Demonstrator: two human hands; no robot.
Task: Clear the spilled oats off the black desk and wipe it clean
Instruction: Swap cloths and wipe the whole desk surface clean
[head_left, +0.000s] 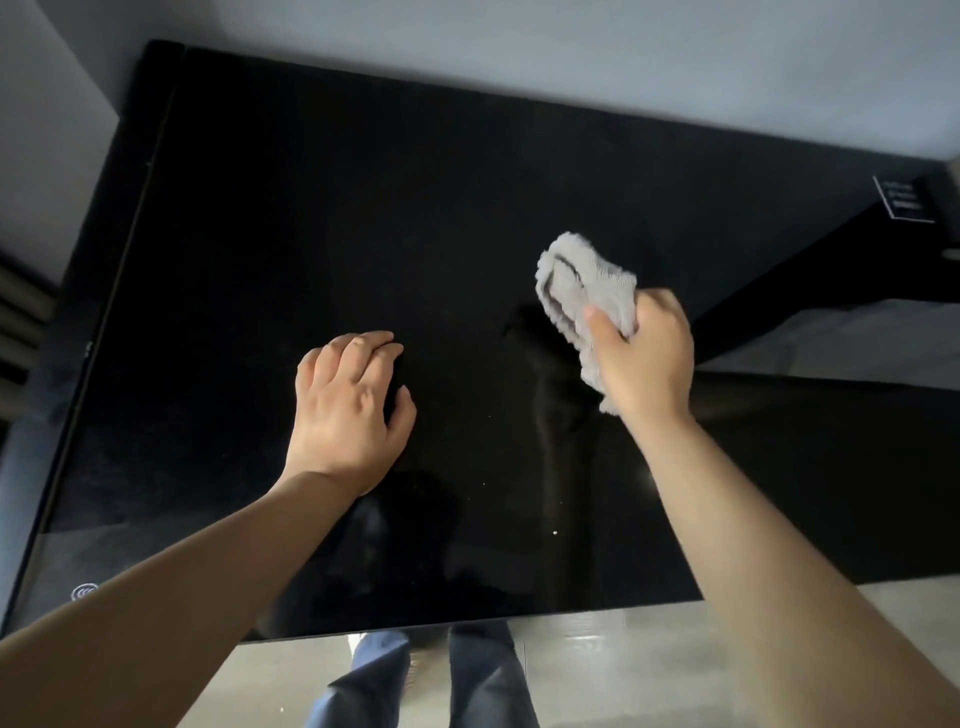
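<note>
Head view, looking down: a glossy black desk (311, 208) is seen against a pale wall, with the person's reflection faintly visible in its surface. The left hand (348, 410) is laid on the desk near the middle, its fingers bent and cupped downward and the thumb set apart; whether anything is enclosed beneath the palm cannot be told. The right hand (644, 358) is closed around a bunched grey cloth (587, 296), which is pinned by the thumb and projects beyond the fingers toward the far edge; whether the cloth touches the surface cannot be told. Only a few pale oat specks (556, 533) are left scattered on the near part of the desk, between the two forearms. A small white-printed label (904, 200) is seen at the far right corner. Blue-trousered legs (483, 670) are visible below the near edge.
</note>
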